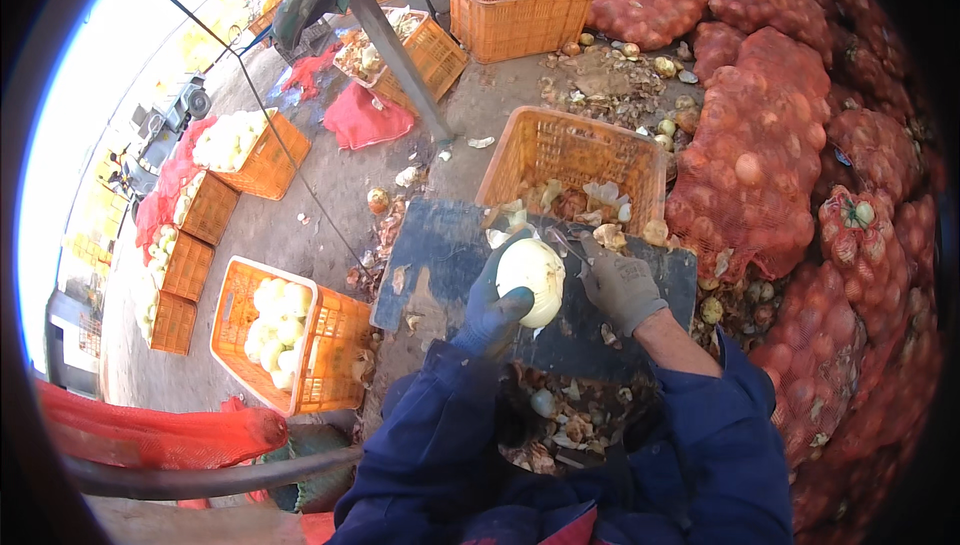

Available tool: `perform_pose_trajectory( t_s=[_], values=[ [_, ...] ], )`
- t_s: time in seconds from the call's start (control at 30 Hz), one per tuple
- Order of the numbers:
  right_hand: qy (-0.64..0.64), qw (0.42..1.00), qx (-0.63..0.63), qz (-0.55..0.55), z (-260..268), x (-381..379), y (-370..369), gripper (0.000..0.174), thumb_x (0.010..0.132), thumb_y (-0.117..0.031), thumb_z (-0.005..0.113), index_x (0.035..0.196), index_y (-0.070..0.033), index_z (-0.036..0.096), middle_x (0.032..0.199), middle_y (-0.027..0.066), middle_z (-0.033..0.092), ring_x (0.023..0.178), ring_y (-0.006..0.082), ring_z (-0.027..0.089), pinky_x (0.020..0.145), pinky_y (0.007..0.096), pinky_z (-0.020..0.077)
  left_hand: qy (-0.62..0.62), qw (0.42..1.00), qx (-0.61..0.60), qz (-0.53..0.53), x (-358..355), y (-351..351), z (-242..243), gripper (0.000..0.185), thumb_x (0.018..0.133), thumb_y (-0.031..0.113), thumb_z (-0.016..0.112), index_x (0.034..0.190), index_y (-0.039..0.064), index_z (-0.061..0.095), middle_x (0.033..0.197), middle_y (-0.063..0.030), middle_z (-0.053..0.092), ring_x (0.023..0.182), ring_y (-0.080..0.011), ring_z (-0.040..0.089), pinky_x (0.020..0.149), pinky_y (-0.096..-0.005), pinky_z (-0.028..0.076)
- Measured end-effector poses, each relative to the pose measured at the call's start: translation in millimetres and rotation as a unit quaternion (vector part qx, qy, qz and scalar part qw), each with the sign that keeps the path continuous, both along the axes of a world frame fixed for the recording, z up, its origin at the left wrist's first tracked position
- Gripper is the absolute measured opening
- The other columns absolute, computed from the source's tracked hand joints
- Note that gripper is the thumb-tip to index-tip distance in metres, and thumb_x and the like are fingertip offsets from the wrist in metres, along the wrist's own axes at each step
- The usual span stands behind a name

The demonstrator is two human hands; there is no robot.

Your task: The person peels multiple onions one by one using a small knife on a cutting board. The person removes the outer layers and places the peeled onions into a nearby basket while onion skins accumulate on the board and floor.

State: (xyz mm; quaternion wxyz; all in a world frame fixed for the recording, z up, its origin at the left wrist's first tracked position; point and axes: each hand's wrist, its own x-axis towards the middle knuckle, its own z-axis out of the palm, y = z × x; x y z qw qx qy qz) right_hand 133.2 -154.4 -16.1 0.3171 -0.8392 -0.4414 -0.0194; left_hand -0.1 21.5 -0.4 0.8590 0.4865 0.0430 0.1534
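My left hand (491, 309), in a blue-grey glove, holds a large peeled onion (531, 281) above a dark board (442, 245). Its pale surface has a few brownish marks near the top right. Just right of the onion, my right hand (621, 282), in a grey glove, grips a small knife (568, 245) whose thin blade points up and left. Whether the blade touches the onion I cannot tell. Scraps of onion skin (609, 237) lie along the board's far edge. Behind the board stands an orange plastic crate (577, 147) with onion skins in its bottom.
An orange crate of peeled onions (330, 350) stands left of the board. Red mesh sacks of onions (750, 147) are piled at the right. A metal post (390, 42) rises beyond the board. More skins (570, 425) lie below its near edge; a metal bar (217, 477) crosses the lower left.
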Motion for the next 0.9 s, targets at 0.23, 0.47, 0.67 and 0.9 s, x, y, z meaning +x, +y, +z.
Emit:
perform_pose_trajectory(
  t_s=[0.23,0.47,0.67,0.9],
  values=[
    [-0.059,0.982,0.171,0.059,27.7,-16.3,3.9,0.057,0.090,-0.008,0.069,0.144,-0.003,0.053,0.096,0.0165,0.072,0.078,0.0380,0.071,0.068,0.0453,0.0559,0.031,0.998,-0.060,-0.007,0.9,13.9,-16.3,0.104,0.080,0.048,0.086,0.156,-0.001,0.034,0.139,-0.0148,0.058,0.127,-0.0273,0.059,0.108,-0.0413,0.049],
    [-0.012,0.998,-0.055,0.016,17.0,-5.8,8.4,0.064,0.089,-0.011,0.069,0.149,-0.002,0.047,0.107,0.0186,0.072,0.089,0.0374,0.071,0.073,0.0451,0.0568,0.000,0.995,-0.092,-0.028,-4.3,3.6,-4.3,0.105,0.080,0.048,0.085,0.156,-0.001,0.034,0.137,-0.0159,0.059,0.124,-0.0275,0.062,0.105,-0.0401,0.051],
    [-0.038,0.991,0.109,0.066,25.2,-19.9,3.1,0.052,0.091,-0.015,0.068,0.141,-0.006,0.056,0.105,0.0193,0.072,0.087,0.0379,0.071,0.072,0.0457,0.0565,0.034,0.999,-0.013,-0.019,-7.2,4.4,2.9,0.110,0.077,0.053,0.085,0.158,-0.001,0.032,0.137,-0.0172,0.059,0.125,-0.0285,0.061,0.106,-0.0409,0.051],
    [0.081,0.992,-0.060,-0.069,30.9,-7.0,0.0,0.038,0.099,-0.025,0.056,0.133,-0.009,0.063,0.080,0.0203,0.070,0.076,0.0406,0.069,0.071,0.0525,0.0539,-0.061,0.981,-0.167,-0.078,-16.3,6.3,13.2,0.116,0.071,0.060,0.085,0.155,-0.001,0.035,0.140,-0.0191,0.057,0.127,-0.0320,0.060,0.109,-0.0460,0.051]
  ],
)
